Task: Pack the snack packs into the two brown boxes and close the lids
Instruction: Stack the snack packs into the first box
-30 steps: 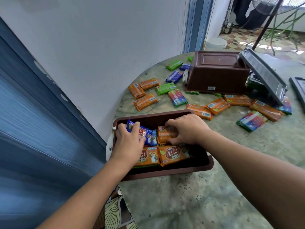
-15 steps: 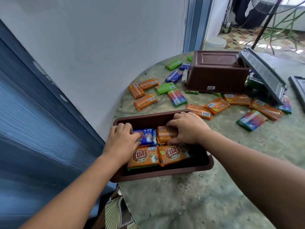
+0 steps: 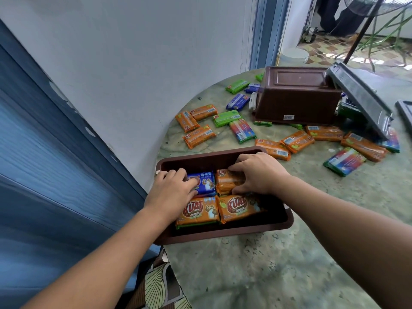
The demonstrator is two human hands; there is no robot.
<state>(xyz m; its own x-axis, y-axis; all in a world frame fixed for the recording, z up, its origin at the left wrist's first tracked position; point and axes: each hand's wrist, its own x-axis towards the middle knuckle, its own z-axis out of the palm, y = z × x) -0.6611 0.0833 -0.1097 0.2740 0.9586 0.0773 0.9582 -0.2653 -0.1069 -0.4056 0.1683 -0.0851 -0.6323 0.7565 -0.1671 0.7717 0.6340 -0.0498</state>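
An open brown box (image 3: pixel 278 226) sits at the table's near left edge. Inside it lie two orange snack packs (image 3: pixel 238 207) at the front, with a blue pack (image 3: pixel 204 182) and an orange pack (image 3: pixel 225 181) behind them. My left hand (image 3: pixel 171 192) grips the blue pack's left end. My right hand (image 3: pixel 258 175) holds the rear orange pack, fingers curled over it. A second brown box (image 3: pixel 296 97) lies upside down at the far side. Several loose orange, green, blue and rainbow packs (image 3: pixel 242 131) are scattered between the boxes.
A dark grey lid (image 3: pixel 361 97) leans against the far box's right side; another lid's edge (image 3: pixel 404 111) shows at the far right. The round stone table (image 3: pixel 267 270) meets a white wall on the left. A white bucket (image 3: pixel 293 56) stands beyond the table.
My left hand has pushed the blue pack down flat into the box's back left corner. My right hand has stayed on the rear orange pack.
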